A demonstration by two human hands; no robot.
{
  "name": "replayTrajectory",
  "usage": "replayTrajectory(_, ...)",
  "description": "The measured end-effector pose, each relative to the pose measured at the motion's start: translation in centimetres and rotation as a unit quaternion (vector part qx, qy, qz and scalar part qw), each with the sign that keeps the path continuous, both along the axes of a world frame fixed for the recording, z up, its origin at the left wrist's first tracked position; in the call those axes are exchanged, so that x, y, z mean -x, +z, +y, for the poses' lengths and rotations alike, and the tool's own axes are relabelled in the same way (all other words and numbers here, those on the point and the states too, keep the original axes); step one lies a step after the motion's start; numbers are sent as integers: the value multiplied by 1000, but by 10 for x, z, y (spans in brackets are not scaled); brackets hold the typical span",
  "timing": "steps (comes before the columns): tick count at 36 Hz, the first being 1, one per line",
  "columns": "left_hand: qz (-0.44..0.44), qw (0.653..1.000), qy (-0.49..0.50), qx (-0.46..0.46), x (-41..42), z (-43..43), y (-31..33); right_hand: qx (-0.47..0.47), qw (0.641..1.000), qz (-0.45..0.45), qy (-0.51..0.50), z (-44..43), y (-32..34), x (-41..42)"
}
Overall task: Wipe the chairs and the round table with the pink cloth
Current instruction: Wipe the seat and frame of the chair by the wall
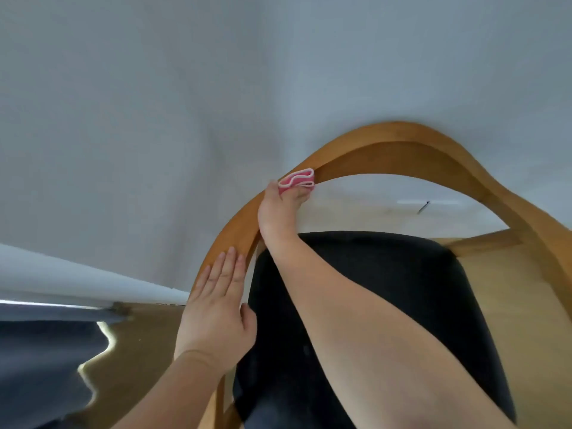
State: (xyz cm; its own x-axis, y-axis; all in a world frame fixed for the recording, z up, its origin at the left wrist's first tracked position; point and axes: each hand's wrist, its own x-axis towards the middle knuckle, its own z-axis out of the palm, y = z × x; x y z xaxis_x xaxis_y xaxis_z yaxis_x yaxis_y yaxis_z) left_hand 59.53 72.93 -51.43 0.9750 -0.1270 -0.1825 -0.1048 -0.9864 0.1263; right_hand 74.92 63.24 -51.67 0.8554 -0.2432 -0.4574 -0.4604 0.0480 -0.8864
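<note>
Cloth: we see the small folded pink cloth with white edging (296, 180) pressed against the inner edge of the chair's curved back rail, on the left rise of the arch and short of its top.
Right hand: our right hand (278, 212) reaches up across the seat and pinches the cloth between thumb and fingers, holding it to the wood.
Left hand: our left hand (216, 317) lies flat on the same rail lower down, towards its left end, with the fingers straight and together. It grips nothing, and we judge that it steadies the chair.
Chair: the chair has a bent honey-brown wooden back rail (402, 140) and a black padded seat (387, 289). It stands close to a pale grey wall (154, 119) on a tan wooden floor (139, 351).
Step in hand: we judge that we are wiping along the rail.
Done: the wood shows no damp trace or streak, so we cannot tell which stretches are already wiped.
Left: to our reading, the top and right side of the arch, the right end of the rail and the lower frame may remain.
Beyond this chair: no other chair and no round table is in view, so we cannot say whether they are done. We judge the task well short of finished.
</note>
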Motion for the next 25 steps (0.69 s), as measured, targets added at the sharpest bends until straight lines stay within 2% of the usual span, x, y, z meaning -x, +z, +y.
replayTrajectory(14,2,1000,6,-10,0,-1,0,4,991,6,-137,-49,3,-53)
replayTrajectory(25,2,1000,3,-16,1,1,-1,6,960,41,-276,-152,3,-81)
